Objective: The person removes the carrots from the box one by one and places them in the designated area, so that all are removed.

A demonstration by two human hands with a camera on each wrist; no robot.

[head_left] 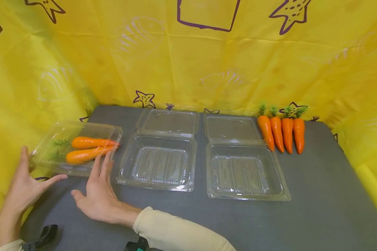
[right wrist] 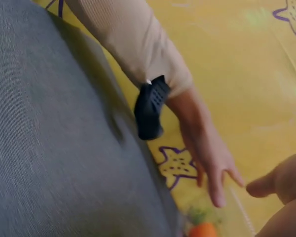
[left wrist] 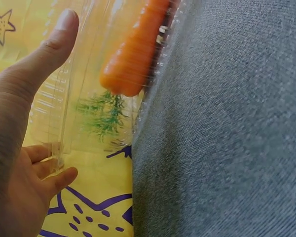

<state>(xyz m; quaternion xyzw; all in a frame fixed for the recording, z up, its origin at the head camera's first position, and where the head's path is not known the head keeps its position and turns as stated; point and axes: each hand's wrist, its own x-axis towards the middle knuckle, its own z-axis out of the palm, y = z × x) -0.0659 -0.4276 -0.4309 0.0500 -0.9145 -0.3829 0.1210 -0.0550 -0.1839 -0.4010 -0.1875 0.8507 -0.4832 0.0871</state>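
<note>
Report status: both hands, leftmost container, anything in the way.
Left hand, unclenched, at near-left corner of leftmost container. Right hand, unclenched, at its near edge. Two carrots inside. No obstruction seen between hands and container.

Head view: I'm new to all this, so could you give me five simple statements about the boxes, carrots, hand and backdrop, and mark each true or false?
1. The left box holds two carrots. True.
2. The four loose carrots lie inside the right box. False: they lie outside it, toward the far right of the table.
3. The middle box is open. True.
4. The right hand grips a loose carrot. False: it holds no carrot and is at the left box's near side.
5. The cloth behind is yellow with purple stars. True.
</note>
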